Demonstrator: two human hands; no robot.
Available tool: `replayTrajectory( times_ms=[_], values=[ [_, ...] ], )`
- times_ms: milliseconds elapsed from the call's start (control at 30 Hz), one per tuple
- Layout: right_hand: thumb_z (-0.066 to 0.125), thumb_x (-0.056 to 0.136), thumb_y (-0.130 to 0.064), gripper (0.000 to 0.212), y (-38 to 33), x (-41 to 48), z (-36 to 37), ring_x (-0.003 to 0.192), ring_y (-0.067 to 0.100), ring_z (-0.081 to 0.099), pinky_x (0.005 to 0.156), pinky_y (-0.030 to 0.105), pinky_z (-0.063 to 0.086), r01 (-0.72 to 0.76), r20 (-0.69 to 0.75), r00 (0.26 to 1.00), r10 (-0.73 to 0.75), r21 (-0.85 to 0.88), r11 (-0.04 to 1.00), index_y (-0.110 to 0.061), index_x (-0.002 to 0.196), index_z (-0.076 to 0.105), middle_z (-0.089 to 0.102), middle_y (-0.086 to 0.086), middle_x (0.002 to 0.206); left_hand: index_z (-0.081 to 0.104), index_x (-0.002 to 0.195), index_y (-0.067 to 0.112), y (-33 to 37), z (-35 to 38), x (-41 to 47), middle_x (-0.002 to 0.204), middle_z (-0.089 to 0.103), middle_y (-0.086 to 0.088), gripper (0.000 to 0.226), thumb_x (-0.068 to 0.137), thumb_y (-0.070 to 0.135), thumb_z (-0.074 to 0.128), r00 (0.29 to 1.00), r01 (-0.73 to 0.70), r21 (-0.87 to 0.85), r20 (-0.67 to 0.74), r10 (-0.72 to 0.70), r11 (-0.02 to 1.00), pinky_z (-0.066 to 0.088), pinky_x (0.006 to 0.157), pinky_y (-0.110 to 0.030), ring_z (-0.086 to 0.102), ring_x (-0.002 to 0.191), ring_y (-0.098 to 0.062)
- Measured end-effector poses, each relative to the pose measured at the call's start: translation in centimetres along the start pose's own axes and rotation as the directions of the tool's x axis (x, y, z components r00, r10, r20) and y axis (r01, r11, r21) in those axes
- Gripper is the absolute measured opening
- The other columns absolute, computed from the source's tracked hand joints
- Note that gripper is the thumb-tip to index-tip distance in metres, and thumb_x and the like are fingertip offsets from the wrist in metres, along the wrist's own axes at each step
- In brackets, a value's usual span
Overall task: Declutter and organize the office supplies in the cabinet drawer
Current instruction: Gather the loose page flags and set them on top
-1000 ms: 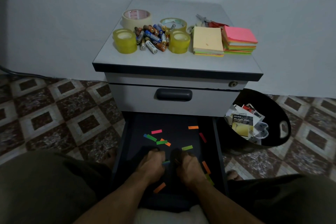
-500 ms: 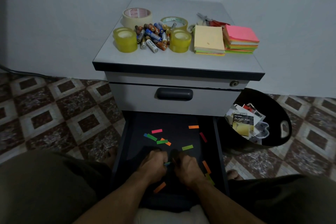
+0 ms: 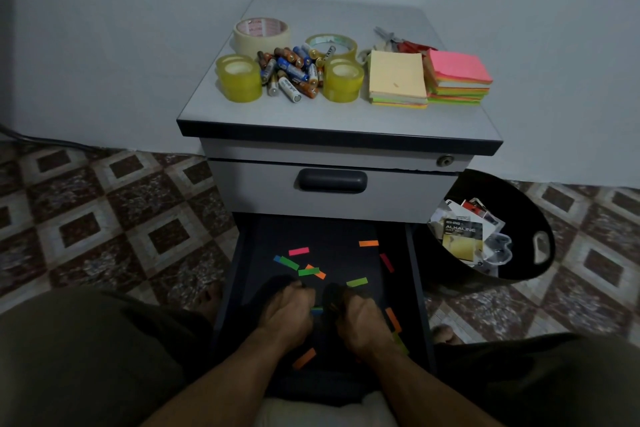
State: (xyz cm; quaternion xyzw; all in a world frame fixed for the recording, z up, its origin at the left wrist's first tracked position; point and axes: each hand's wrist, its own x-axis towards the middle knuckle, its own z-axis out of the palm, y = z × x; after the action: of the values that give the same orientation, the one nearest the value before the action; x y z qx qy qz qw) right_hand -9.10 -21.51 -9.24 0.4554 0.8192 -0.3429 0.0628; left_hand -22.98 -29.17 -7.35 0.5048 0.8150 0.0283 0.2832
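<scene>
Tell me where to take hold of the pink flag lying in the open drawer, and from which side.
Probably a short end of the pink flag, pinched from straight above: it lies flat on the drawer floor, offering no edge to grasp sideways, and both ends lie clear.

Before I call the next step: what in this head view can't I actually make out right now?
All in the head view:
Fingertips of left hand and right hand: tucked under curled knuckles, so who grips the small strip between them is unclear.
Scissors: partly behind the sticky-note stacks.
Upper drawer: closed, contents unseen.
Bin contents: dim, mostly too small to read.
</scene>
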Motion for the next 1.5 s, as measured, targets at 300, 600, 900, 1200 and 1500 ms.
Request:
replayTrajectory(
  times_ms=[300,600,900,1200,1500],
  values=[
    [0.054,0.099,-0.023,0.013,-0.1,0.1,0.5,0.085,0.005,0.061,0.068,0.016,0.049,0.065,0.039,0.997,-0.067,0.064,0.996,-0.024,0.111,0.056,0.061,-0.006,0.101,0.054,0.09,0.027,0.1,0.1,0.1,0.103,0.055,0.002,0.011,0.095,0.018,0.057,0.999,-0.005,-0.06,0.045,0.007,0.998,0.056,0.084,-0.035,0.058,0.088,-0.012],
    [0.057,0.096,-0.024,0.019,-0.1,0.7,1.1,0.092,0.012,0.066,0.079,0.026,0.058,0.044,0.017,0.999,-0.044,-0.003,0.999,-0.021,0.115,0.06,0.067,0.0,0.107,0.057,0.096,0.022,0.2,0.1,-0.1,0.107,0.059,-0.002,0.005,0.096,0.018,0.055,0.999,-0.01,-0.048,0.03,0.011,0.999,0.052,0.08,-0.031,0.057,0.09,-0.014],
    [0.057,0.097,-0.023,0.015,-0.2,0.5,0.7,0.089,0.013,0.068,0.075,0.024,0.058,-0.007,0.003,1.0,0.007,0.005,1.0,-0.019,0.111,0.061,0.068,0.0,0.102,0.058,0.093,0.024,0.1,-0.1,-0.4,0.101,0.06,0.001,0.008,0.093,0.017,0.06,0.997,0.08,-0.143,0.029,-0.077,0.986,0.056,0.082,-0.033,0.06,0.089,-0.013],
    [0.064,0.093,-0.017,0.006,-1.4,-0.2,-0.9,0.078,0.007,0.064,0.062,0.014,0.05,-0.155,-0.022,0.985,0.173,0.342,0.927,-0.022,0.094,0.067,0.066,-0.004,0.089,0.07,0.082,0.022,0.1,-1.1,-1.4,0.085,0.07,0.005,0.014,0.084,0.009,0.069,0.967,0.214,-0.572,0.011,-0.254,0.792,0.055,0.068,-0.024,0.066,0.079,-0.008],
    [0.064,0.092,-0.007,0.002,-3.2,-2.6,-3.9,0.064,0.018,0.062,0.057,0.03,0.05,-0.093,0.074,0.996,0.056,0.801,0.591,-0.006,0.093,0.065,0.068,0.006,0.07,0.068,0.1,0.002,1.2,-4.0,-3.1,0.074,0.07,-0.01,0.016,0.085,-0.001,0.069,0.969,0.199,-0.954,0.156,-0.192,0.225,0.05,0.058,-0.027,0.066,0.066,-0.017]
  ],
)
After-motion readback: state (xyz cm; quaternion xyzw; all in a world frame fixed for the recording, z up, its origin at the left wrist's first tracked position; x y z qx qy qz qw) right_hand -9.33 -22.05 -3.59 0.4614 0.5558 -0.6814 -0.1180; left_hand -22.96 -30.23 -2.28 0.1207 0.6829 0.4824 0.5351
